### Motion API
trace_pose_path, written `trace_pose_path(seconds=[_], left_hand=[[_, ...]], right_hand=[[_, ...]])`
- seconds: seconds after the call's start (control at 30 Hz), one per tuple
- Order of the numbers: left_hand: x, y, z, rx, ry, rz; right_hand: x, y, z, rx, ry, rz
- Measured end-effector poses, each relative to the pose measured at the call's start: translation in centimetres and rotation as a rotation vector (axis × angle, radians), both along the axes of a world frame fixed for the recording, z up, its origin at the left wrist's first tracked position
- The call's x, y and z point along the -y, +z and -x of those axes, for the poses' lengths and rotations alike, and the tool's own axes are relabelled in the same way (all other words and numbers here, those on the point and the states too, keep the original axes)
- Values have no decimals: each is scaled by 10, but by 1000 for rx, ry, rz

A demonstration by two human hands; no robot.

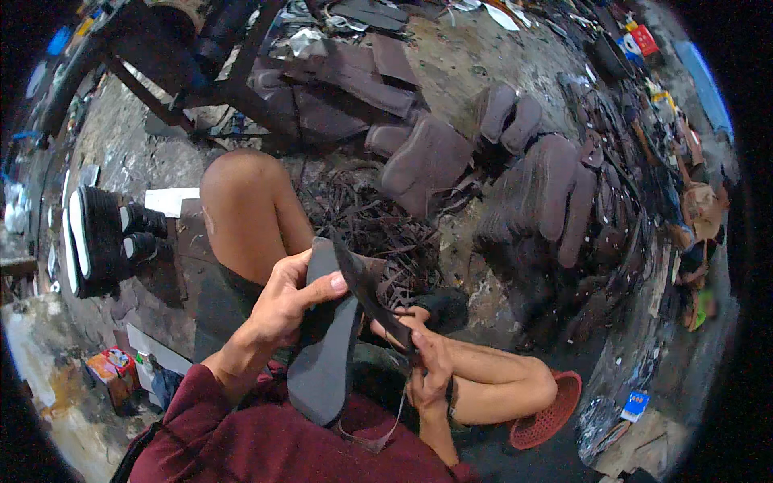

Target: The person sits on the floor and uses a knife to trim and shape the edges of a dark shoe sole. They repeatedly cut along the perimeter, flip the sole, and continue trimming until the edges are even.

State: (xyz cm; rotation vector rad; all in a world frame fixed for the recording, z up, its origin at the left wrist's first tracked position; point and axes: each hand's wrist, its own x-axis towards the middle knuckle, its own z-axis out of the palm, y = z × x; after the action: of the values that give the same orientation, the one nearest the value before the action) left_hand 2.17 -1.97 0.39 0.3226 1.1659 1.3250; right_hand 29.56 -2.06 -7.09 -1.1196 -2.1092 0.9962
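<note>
My left hand (283, 299) grips a grey shoe sole (326, 366) above my lap, its thumb pressed on the upper face. A dark strip (377, 307) runs from the sole's far end toward my right hand (432, 372). The right fingers are closed around the near end of that strip; whether they also hold a tool is hidden. From below the sole a thin narrow band (374, 443) hangs in a loop beside the right wrist. Past my knees lies a tangled heap of dark offcut strips (346, 209).
Stacked dark soles (531, 193) stand to the right, with dark sheets (427, 157) ahead. Black soles with a white edge (76, 237) are piled at left. A red perforated basket (551, 414) sits by my right knee. A dark metal frame (181, 105) rises at the far left.
</note>
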Motion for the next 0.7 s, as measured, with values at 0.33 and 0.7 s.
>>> trace_pose_path(seconds=[0.33,0.7], left_hand=[[-2,19,-37,-67,-315,63],[-60,5,22,-199,394,-99]], right_hand=[[-106,105,33,213,329,-160],[-81,36,18,-414,-307,244]])
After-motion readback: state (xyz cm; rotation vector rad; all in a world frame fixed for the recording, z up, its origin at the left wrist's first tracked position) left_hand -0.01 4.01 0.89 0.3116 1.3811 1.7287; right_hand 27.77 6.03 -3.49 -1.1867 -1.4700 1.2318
